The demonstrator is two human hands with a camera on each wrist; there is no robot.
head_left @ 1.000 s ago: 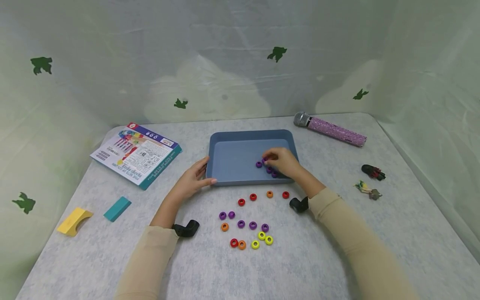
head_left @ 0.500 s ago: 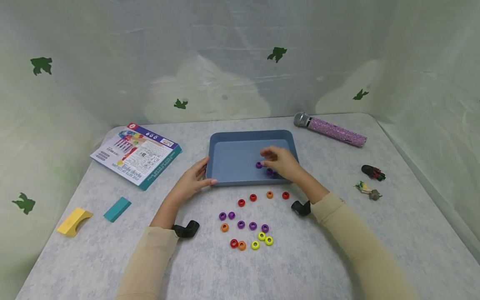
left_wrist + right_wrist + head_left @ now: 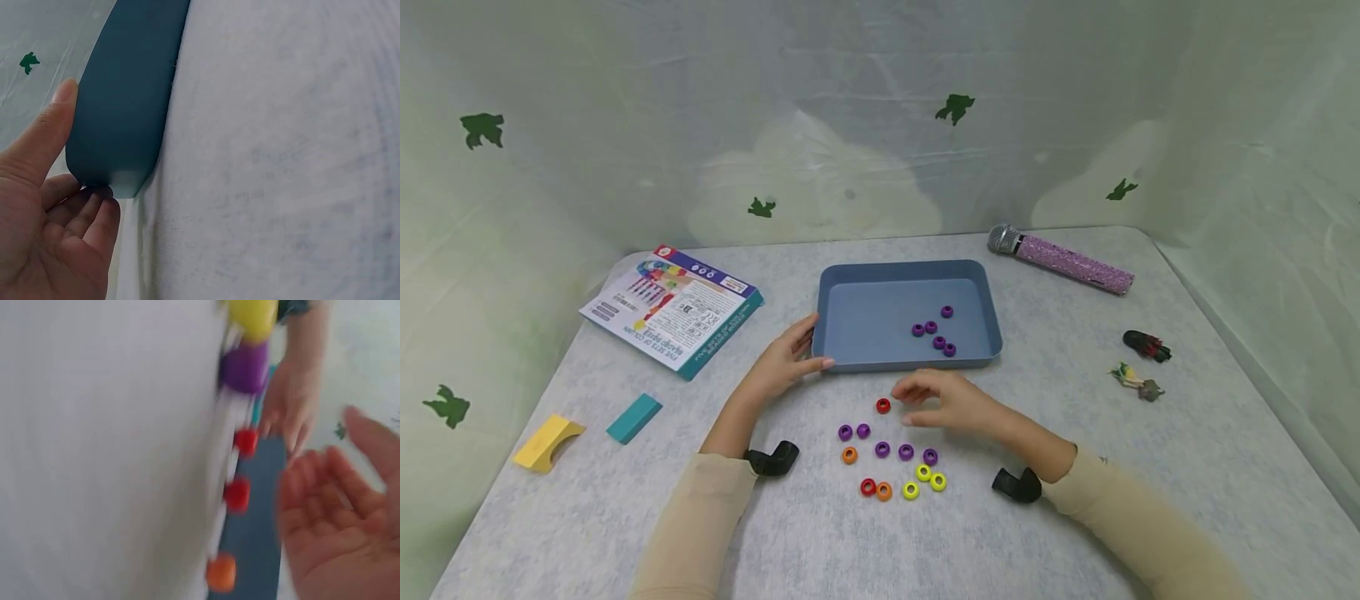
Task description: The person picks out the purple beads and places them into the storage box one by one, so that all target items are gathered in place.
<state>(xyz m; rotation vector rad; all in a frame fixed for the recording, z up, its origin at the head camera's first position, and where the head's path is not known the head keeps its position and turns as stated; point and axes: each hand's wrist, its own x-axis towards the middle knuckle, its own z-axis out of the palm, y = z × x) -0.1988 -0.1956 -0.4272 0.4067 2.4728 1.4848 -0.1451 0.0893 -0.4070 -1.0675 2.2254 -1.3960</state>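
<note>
A blue-grey tray (image 3: 880, 317) stands mid-table with several purple beads (image 3: 939, 342) in its right half. My left hand (image 3: 786, 358) holds the tray's near left corner; in the left wrist view the thumb (image 3: 62, 94) lies along one wall and the fingers bend at the corner. Just in front of the tray my right hand (image 3: 951, 404) hovers over the loose beads, its fingers loosely bent and nothing between them. A red bead (image 3: 883, 406) sits right by its fingertips. The hand covers other beads behind it; the right wrist view shows an orange bead (image 3: 221, 572).
Nearer lie purple beads (image 3: 882, 449), yellow beads (image 3: 923, 472) and orange beads (image 3: 849, 455). On the left are a printed box (image 3: 673, 308), a teal block (image 3: 634, 418) and a yellow arch block (image 3: 546, 443). A glittery microphone (image 3: 1067, 260) and small figures (image 3: 1146, 343) lie right.
My right hand has let go of a purple bead in the tray and moved back toward me, out over the loose beads. The left hand stays at the tray's corner.
</note>
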